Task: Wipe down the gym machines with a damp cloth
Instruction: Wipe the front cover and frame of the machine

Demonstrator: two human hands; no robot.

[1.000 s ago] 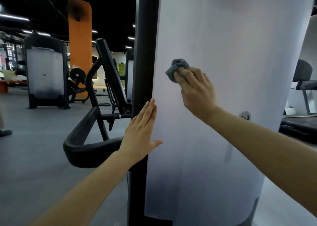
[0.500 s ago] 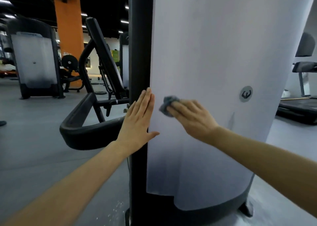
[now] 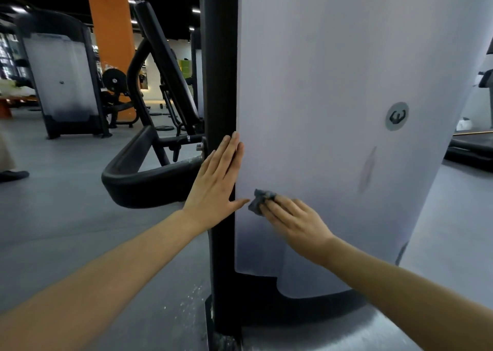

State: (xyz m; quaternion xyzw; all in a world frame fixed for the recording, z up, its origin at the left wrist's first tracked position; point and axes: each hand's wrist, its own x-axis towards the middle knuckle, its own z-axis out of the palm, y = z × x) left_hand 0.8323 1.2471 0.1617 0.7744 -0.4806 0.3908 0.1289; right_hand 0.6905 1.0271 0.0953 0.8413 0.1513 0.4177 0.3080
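A tall gym machine fills the middle: a white curved shroud panel (image 3: 333,89) beside a black upright post (image 3: 220,57). My right hand (image 3: 296,224) presses a small crumpled grey cloth (image 3: 260,201) against the lower left part of the panel, fingers laid over the cloth. My left hand (image 3: 216,188) lies flat with straight fingers on the post and the panel's left edge, just left of the cloth. A round grey logo badge (image 3: 397,116) and a faint grey smear (image 3: 368,169) sit on the panel to the right.
A black curved frame bar (image 3: 141,180) juts out left of the post, with an inclined black bench (image 3: 165,57) behind it. Another white-shrouded machine (image 3: 60,76) and an orange pillar (image 3: 112,30) stand further left. A treadmill (image 3: 472,148) is at right. Someone's shoe (image 3: 13,175) is at far left.
My right hand has swept the cloth down the panel from about upper-middle height to near its lower edge, and my view has tilted down. My left hand has stayed flat on the post.
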